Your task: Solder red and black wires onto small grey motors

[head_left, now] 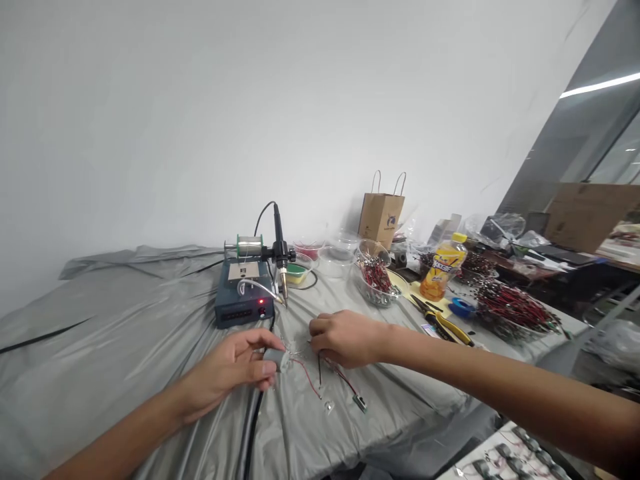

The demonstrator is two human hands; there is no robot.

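My left hand (230,367) grips a small grey cylindrical part (276,360) between thumb and fingers, over the sheet-covered table. From this part a thin red wire (306,375) runs down to the right. My right hand (343,339) is closed just to the right of it, its fingertips pinched on thin wires. Below that hand hang a short black wire (319,368) and a red-and-black lead (345,380), which ends in a small component (360,403). Exactly which wire the right fingertips hold is hidden.
Behind my hands stands a blue soldering machine (243,303) with a solder spool (249,247) and an upright soldering iron (280,247). To the right are a tub of wired parts (377,283), a drink bottle (443,267), yellow-handled pliers (445,327) and a paper bag (380,217).
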